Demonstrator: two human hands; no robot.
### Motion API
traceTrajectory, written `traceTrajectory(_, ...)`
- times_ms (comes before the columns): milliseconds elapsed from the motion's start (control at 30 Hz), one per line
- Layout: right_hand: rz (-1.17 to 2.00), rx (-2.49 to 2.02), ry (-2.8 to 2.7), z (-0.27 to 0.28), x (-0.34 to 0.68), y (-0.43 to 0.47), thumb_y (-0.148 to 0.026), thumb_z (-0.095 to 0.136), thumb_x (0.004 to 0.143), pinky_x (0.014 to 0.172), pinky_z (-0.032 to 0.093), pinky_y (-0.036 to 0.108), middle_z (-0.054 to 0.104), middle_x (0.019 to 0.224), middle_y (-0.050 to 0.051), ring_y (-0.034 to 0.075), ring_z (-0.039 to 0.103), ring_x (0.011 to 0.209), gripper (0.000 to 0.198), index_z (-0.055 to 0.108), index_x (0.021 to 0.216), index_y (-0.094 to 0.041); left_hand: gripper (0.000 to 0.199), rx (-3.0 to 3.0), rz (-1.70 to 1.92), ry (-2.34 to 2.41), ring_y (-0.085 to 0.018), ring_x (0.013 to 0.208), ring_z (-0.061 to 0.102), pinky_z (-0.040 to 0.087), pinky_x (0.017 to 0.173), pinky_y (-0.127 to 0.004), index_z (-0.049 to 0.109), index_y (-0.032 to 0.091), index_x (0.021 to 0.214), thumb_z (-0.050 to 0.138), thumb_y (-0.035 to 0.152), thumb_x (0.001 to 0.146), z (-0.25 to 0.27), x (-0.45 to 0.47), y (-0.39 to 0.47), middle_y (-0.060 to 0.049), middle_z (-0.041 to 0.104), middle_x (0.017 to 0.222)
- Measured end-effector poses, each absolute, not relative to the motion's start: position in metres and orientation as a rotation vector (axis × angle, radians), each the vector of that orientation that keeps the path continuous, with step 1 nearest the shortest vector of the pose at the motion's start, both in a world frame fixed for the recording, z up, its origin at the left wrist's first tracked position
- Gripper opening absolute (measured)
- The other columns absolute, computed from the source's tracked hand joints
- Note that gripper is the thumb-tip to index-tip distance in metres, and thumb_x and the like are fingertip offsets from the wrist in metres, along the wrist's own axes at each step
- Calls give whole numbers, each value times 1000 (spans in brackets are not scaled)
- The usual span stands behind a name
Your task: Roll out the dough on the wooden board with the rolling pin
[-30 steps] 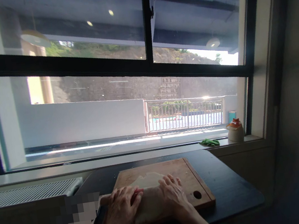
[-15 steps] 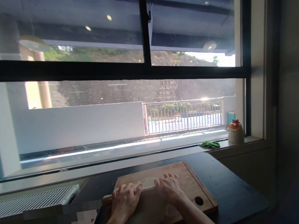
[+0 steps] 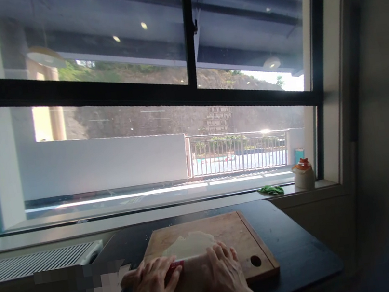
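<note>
A wooden rolling pin [image 3: 194, 263] lies across the near half of a wooden cutting board [image 3: 227, 223]. My left hand [image 3: 155, 284] is closed over the pin's left part, beside a red patch on it, and the handle's end sticks out past that hand. Over the right part curls my right hand [image 3: 228, 272], hiding that end. Beyond the pin, a flat, pale sheet of dough [image 3: 193, 242] with an uneven edge is spread on the board. How much dough lies under the pin and hands is hidden.
The board rests on a dark table [image 3: 297, 247] beneath a large window. On the sill [image 3: 203, 206] are a green cloth [image 3: 271, 190] and a pale container with an orange top [image 3: 303, 174]. A white radiator [image 3: 40, 263] stands at the left.
Both hands have drawn the rolling pin back toward me over the board. More of the dough's far part now shows beyond it. The view has shifted slightly.
</note>
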State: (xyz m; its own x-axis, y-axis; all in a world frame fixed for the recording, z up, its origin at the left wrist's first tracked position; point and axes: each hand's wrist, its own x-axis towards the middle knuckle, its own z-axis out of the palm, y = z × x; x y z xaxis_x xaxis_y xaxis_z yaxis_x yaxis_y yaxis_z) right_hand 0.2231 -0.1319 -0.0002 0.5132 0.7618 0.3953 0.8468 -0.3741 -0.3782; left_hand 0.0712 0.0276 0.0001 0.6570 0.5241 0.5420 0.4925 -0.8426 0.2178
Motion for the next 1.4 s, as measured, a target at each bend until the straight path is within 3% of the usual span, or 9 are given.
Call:
traceTrajectory(167,-179,-2298,-1276,18,239,-106,-46,34,94,110,26,54,57,131,11,31,40,132,45,61,120,-21,45,2824,847,896,-24,108,56,30,100,-44,68,29,103,35,57,91,17,90,39,-4,69,109)
traceTrajectory(367,-253,-2344,-1248,28,250,-85,-46,28,96,105,32,52,63,118,13,31,50,120,49,69,100,-20,47,2844,782,1019,-25,102,58,33,95,-44,69,27,86,31,54,92,29,111,49,-5,70,96)
traceTrajectory(600,-254,-2240,-1273,9,231,-116,-43,37,94,110,26,52,58,128,8,29,43,129,37,60,118,-26,41,2840,979,943,-25,108,56,26,105,-46,67,28,106,38,52,91,8,85,27,-4,68,111)
traceTrajectory(733,-255,-2200,-1264,-2,219,-134,-44,37,94,115,20,49,49,140,4,26,33,137,44,48,134,-29,42,2831,996,917,-25,115,53,16,111,-49,64,28,116,42,52,89,1,69,17,-4,65,120)
traceTrajectory(833,-231,-2218,-1276,-2,221,-131,-45,37,94,115,19,50,45,145,5,26,29,140,48,44,138,-27,44,2827,961,903,-25,113,55,19,110,-48,66,28,112,39,55,90,4,72,20,-5,67,116)
traceTrajectory(967,-196,-2274,-1269,13,237,-109,-48,35,94,111,24,54,53,136,9,30,38,133,46,57,125,-23,46,2842,864,955,-24,106,57,29,102,-44,70,29,95,33,57,91,17,93,37,-4,70,105)
traceTrajectory(1133,-275,-2339,-1249,27,252,-83,-48,27,96,102,34,53,66,110,11,30,52,115,51,70,95,-21,45,2862,764,1031,-24,109,56,31,97,-42,69,28,98,32,52,92,28,116,53,-5,70,106)
traceTrajectory(1267,-272,-2318,-1230,21,249,-87,-46,28,96,105,30,53,66,113,10,30,50,120,47,69,98,-21,49,2851,791,1023,-25,105,58,31,96,-44,70,26,85,30,53,92,26,111,49,-5,71,97)
traceTrajectory(1400,-257,-2201,-1277,11,235,-113,-42,33,96,110,25,50,60,127,7,27,43,129,37,62,113,-25,44,2820,877,942,-24,105,58,30,99,-45,70,29,91,33,54,91,16,93,36,-3,71,106)
